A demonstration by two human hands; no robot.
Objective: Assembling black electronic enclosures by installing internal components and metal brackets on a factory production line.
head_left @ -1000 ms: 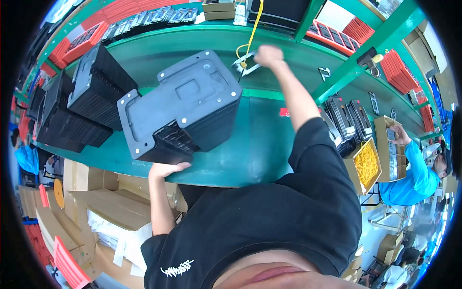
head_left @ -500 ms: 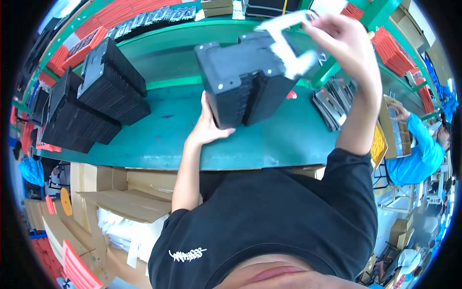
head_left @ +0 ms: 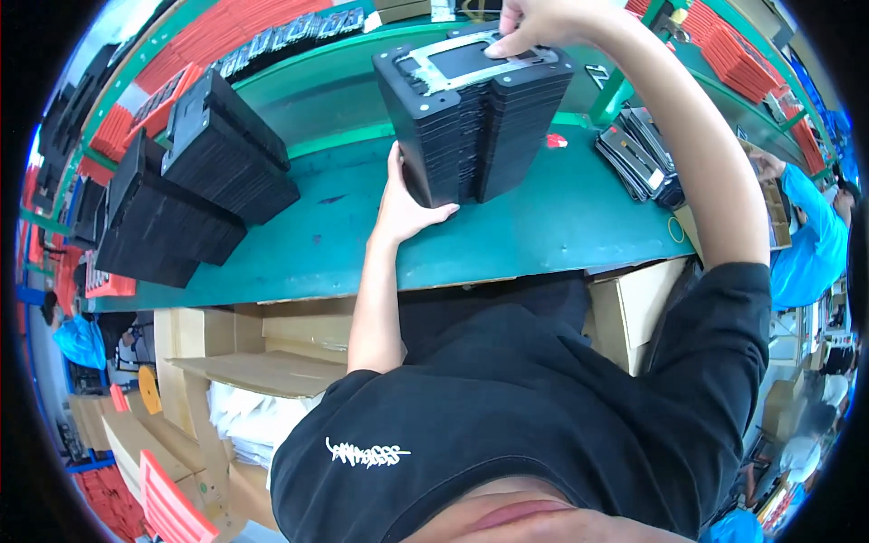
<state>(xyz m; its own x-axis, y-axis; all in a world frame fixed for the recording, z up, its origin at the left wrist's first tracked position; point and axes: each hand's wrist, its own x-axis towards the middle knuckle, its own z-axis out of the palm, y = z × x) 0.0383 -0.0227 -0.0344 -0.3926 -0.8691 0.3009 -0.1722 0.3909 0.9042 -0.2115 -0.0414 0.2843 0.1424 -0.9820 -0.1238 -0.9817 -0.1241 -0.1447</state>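
Observation:
A tall stack of black trays (head_left: 529, 127) with notched sides stands upright on the green bench. On its top tray lies a thin silver rectangular frame (head_left: 444, 80). My right hand (head_left: 548, 23) reaches over the top, thumb and fingers pinched at the far right part of this frame; some fingertips are hidden. Low on the stack's left side, my left hand (head_left: 405, 210) cups the near corner, its thumb pointing right along the front. Two more stacks of black trays, a rear one (head_left: 231, 145) and a nearer one (head_left: 167, 217), stand to the left.
Flat dark panels with metal parts (head_left: 634, 154) lie right of the stack, near a green post (head_left: 613, 98). Red trays (head_left: 733, 54) fill the shelves. Below the bench's front edge sits an open cardboard box (head_left: 262, 371). A co-worker in a blue sleeve (head_left: 815, 217) is at the right.
The silver frame has come down from the air onto the stack's top, carried left by my right hand. My left hand stays at the stack's lower left. The view has shifted slightly.

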